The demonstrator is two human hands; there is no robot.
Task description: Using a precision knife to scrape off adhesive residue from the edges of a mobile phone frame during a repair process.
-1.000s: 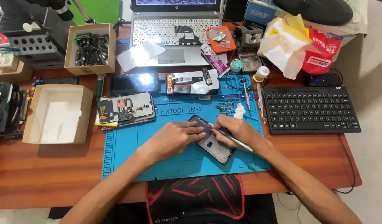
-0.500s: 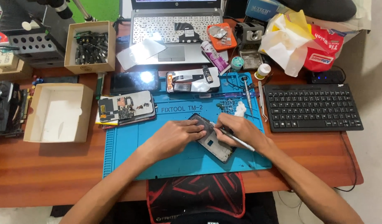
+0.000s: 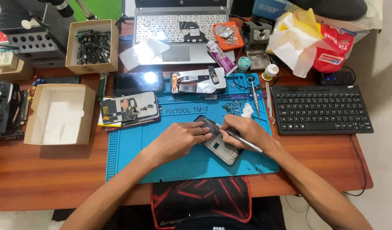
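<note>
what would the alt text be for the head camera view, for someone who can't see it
Seen from above, a person's left hand steadies an opened phone on a blue repair mat while the right hand works a thin metal tool at it. A laptop, black keyboard, phone parts and boxes crowd the wooden desk.

A blue work mat (image 3: 132, 157) lies on a wooden desk (image 3: 47, 170). At the desk's far edge stands an open laptop (image 3: 179, 32); to its left a cardboard box of dark small parts (image 3: 92, 46). An empty white box (image 3: 59, 113) sits left of the mat, a black keyboard (image 3: 321, 108) right. A dismantled phone with bare circuit board (image 3: 128, 110) rests on the mat's upper left corner.
</note>
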